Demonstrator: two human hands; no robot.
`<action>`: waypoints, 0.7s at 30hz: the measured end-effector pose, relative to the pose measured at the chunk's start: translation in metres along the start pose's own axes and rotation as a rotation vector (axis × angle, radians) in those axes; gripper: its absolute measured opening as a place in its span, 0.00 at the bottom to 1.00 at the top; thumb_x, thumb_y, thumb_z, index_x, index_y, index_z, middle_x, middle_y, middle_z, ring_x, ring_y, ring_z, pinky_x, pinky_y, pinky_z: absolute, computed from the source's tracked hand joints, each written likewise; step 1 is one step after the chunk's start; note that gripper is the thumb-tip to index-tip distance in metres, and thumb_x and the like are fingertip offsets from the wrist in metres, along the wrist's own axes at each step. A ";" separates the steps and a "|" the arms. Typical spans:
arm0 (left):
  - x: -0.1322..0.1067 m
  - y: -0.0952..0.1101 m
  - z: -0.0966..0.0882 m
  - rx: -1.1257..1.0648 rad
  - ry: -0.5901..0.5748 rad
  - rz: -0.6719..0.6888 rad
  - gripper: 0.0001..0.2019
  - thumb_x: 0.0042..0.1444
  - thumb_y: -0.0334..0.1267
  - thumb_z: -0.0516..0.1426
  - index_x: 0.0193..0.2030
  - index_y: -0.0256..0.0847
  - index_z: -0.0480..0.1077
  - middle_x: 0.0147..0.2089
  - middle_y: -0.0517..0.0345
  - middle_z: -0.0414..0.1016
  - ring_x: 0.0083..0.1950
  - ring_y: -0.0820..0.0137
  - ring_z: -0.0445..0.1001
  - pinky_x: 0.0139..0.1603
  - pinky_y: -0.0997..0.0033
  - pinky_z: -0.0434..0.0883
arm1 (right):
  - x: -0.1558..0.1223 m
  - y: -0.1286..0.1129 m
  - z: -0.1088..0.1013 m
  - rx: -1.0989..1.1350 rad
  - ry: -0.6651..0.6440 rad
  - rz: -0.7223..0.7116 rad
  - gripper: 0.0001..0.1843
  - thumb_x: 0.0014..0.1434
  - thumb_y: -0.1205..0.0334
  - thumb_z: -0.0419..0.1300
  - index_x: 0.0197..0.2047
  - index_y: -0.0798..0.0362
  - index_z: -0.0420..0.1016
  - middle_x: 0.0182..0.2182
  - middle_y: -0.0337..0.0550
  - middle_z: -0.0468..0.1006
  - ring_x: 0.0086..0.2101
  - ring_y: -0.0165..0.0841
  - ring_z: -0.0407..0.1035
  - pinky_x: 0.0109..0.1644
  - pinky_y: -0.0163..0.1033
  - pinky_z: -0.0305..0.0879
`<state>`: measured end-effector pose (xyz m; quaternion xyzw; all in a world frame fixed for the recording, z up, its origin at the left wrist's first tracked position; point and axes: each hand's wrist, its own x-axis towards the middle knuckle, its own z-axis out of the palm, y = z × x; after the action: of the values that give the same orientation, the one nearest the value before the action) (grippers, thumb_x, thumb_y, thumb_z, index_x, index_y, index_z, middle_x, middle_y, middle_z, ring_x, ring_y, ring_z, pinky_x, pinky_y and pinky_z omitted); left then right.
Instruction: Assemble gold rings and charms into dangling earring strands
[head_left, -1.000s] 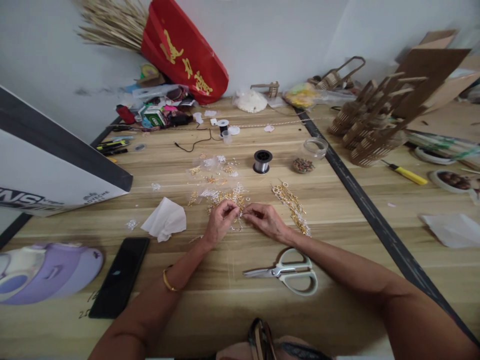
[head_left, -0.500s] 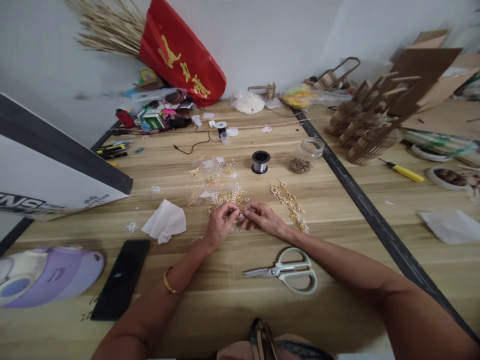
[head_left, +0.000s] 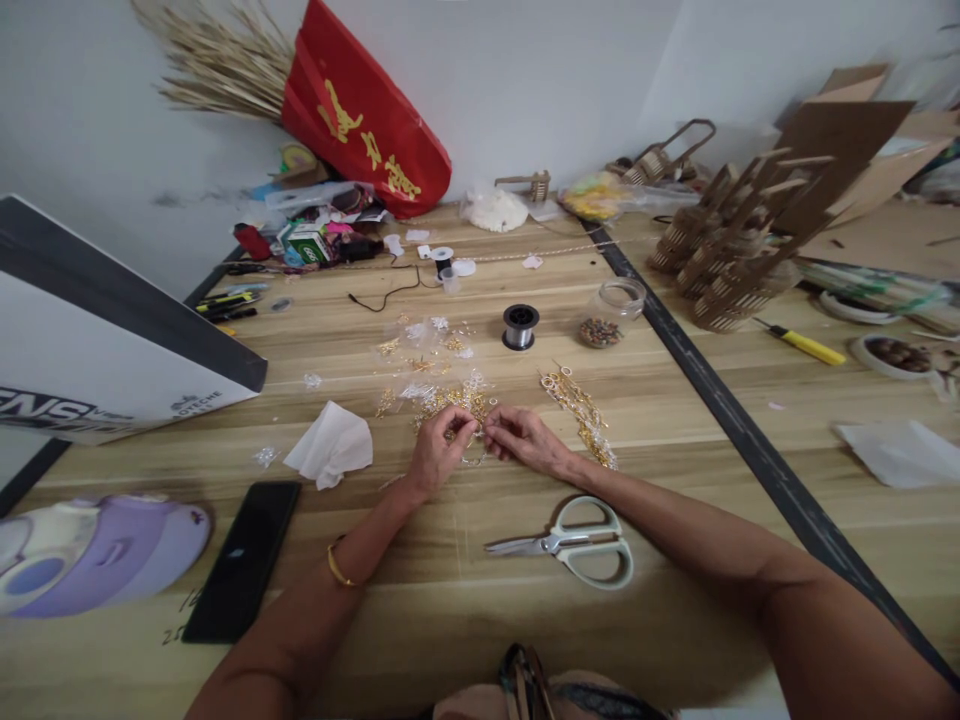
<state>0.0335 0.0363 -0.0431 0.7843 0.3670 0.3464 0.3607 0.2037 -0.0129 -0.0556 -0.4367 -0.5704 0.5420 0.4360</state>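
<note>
My left hand (head_left: 442,445) and my right hand (head_left: 527,440) meet fingertip to fingertip low over the table, thumbs and forefingers pinched. Between them is something tiny, too small to name; a thin beaded strand (head_left: 474,461) shows just below the fingers. Right behind my hands lies a heap of small gold and silver beads (head_left: 450,398). A bundle of gold and clear beaded strands (head_left: 579,412) rests to the right of my right hand. Nearer to me, scissors with pale green handles (head_left: 574,541) lie slightly parted, blades pointing left.
Behind the beads stand a spool of clear line (head_left: 520,327) and a jar of brown beads (head_left: 602,325). On the left are a tissue (head_left: 330,447), a black phone (head_left: 241,562), a purple-and-white object (head_left: 105,555) and a large box (head_left: 120,340). Small woven baskets (head_left: 720,265) stand at the right.
My right fingers have drawn together a little at the fingertips, and the thin strand beneath shows more clearly. The rest of the table lies as before.
</note>
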 end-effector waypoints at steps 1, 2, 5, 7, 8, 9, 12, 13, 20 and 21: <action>0.001 0.001 -0.001 -0.005 -0.016 0.002 0.05 0.55 0.37 0.54 0.30 0.38 0.68 0.29 0.58 0.70 0.32 0.72 0.68 0.36 0.74 0.65 | 0.000 0.000 -0.001 -0.014 0.002 -0.006 0.15 0.60 0.50 0.53 0.36 0.55 0.66 0.23 0.37 0.69 0.22 0.25 0.64 0.26 0.30 0.63; 0.001 0.002 -0.001 -0.014 -0.036 0.000 0.05 0.54 0.36 0.55 0.30 0.38 0.68 0.29 0.58 0.70 0.32 0.72 0.68 0.36 0.74 0.65 | 0.000 0.000 -0.001 -0.027 0.004 -0.012 0.15 0.60 0.50 0.53 0.36 0.55 0.66 0.23 0.37 0.69 0.22 0.25 0.64 0.26 0.30 0.63; 0.002 0.000 -0.001 -0.058 -0.092 -0.030 0.06 0.53 0.37 0.55 0.29 0.38 0.68 0.29 0.58 0.70 0.31 0.72 0.67 0.34 0.74 0.65 | -0.001 0.000 -0.002 -0.061 0.013 -0.025 0.15 0.60 0.50 0.53 0.36 0.55 0.67 0.23 0.36 0.68 0.22 0.25 0.63 0.26 0.30 0.62; 0.002 -0.002 0.000 -0.098 -0.105 -0.056 0.06 0.53 0.38 0.55 0.30 0.38 0.68 0.28 0.58 0.69 0.31 0.72 0.67 0.33 0.74 0.65 | -0.001 0.000 -0.003 -0.079 0.015 -0.031 0.15 0.60 0.50 0.53 0.36 0.55 0.67 0.23 0.36 0.68 0.22 0.26 0.63 0.26 0.30 0.62; 0.002 -0.003 0.000 -0.115 -0.105 -0.066 0.06 0.54 0.38 0.55 0.30 0.38 0.68 0.28 0.58 0.69 0.31 0.72 0.67 0.33 0.74 0.65 | -0.001 0.000 -0.003 -0.088 0.014 -0.035 0.15 0.60 0.50 0.53 0.36 0.55 0.67 0.23 0.36 0.68 0.22 0.26 0.63 0.26 0.30 0.62; 0.002 -0.004 0.000 -0.125 -0.101 -0.073 0.07 0.54 0.39 0.55 0.31 0.38 0.67 0.28 0.58 0.69 0.31 0.72 0.66 0.33 0.74 0.65 | -0.001 0.000 -0.003 -0.097 0.011 -0.039 0.15 0.60 0.50 0.53 0.36 0.55 0.67 0.23 0.36 0.68 0.22 0.26 0.63 0.26 0.30 0.61; 0.002 -0.003 0.000 -0.107 -0.093 -0.071 0.07 0.56 0.39 0.53 0.31 0.38 0.66 0.28 0.60 0.66 0.31 0.73 0.65 0.33 0.75 0.64 | -0.001 0.000 -0.003 -0.117 -0.003 -0.047 0.15 0.60 0.50 0.52 0.36 0.55 0.67 0.22 0.36 0.67 0.21 0.25 0.61 0.25 0.30 0.60; 0.002 -0.002 0.000 -0.093 -0.092 -0.066 0.08 0.57 0.39 0.52 0.30 0.38 0.65 0.28 0.60 0.66 0.30 0.73 0.65 0.33 0.75 0.64 | -0.001 0.000 -0.003 -0.121 -0.005 -0.049 0.15 0.60 0.50 0.53 0.36 0.55 0.67 0.22 0.36 0.67 0.21 0.25 0.61 0.25 0.30 0.60; 0.000 -0.001 0.002 -0.082 -0.089 -0.052 0.07 0.57 0.39 0.52 0.31 0.39 0.64 0.27 0.61 0.65 0.30 0.73 0.65 0.33 0.75 0.63 | 0.000 0.001 -0.003 -0.096 -0.011 -0.046 0.14 0.60 0.51 0.53 0.35 0.55 0.67 0.22 0.35 0.66 0.21 0.25 0.60 0.25 0.30 0.59; 0.001 -0.002 0.002 -0.088 -0.096 -0.058 0.07 0.57 0.39 0.52 0.31 0.39 0.65 0.28 0.60 0.66 0.30 0.73 0.65 0.33 0.75 0.63 | 0.000 0.001 -0.003 -0.083 -0.009 -0.044 0.14 0.60 0.51 0.53 0.36 0.55 0.67 0.22 0.35 0.66 0.21 0.25 0.61 0.25 0.30 0.60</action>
<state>0.0343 0.0372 -0.0454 0.7724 0.3564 0.3137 0.4218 0.2063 -0.0123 -0.0568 -0.4394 -0.6038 0.5101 0.4268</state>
